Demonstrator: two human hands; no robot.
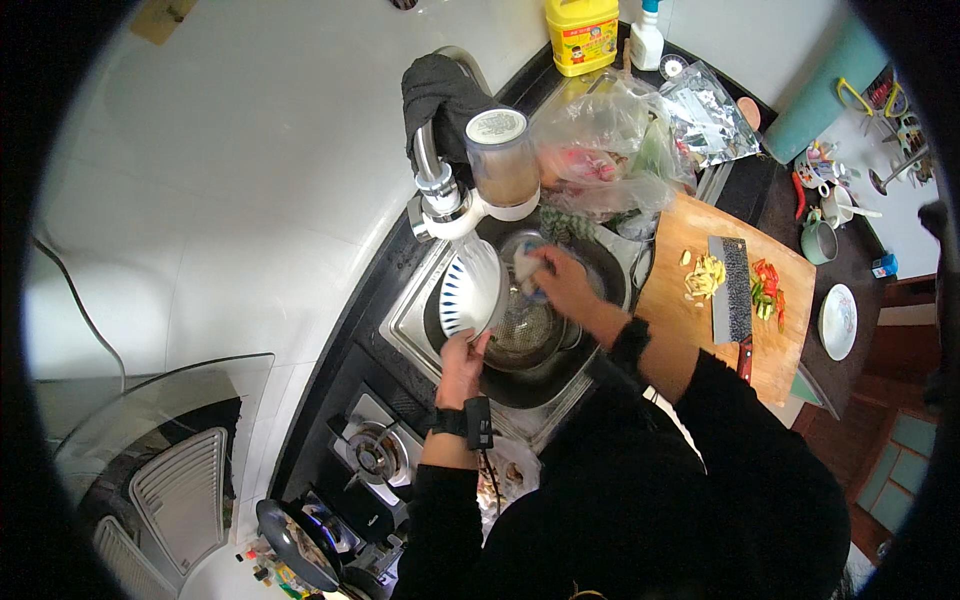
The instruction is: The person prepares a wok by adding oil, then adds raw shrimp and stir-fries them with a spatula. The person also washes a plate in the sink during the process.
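Note:
Under the running faucet (442, 191), which carries a water filter (501, 161), my left hand (461, 367) grips the lower rim of a white bowl (469, 296) with blue marks. To its right, my right hand (562, 281) holds a pale cloth or sponge (527, 270), blurred, over the sink. A metal strainer or basket (529, 330) lies in the sink (517, 394) below both hands. Water streams into the tilted bowl.
Right of the sink, a wooden cutting board (780, 277) bears a cleaver (731, 292) and chopped vegetables (705, 277). Plastic bags (600, 150) crowd the back counter near a yellow jug (583, 45). At lower left, a pan (300, 544) sits over a lit gas burner (330, 525).

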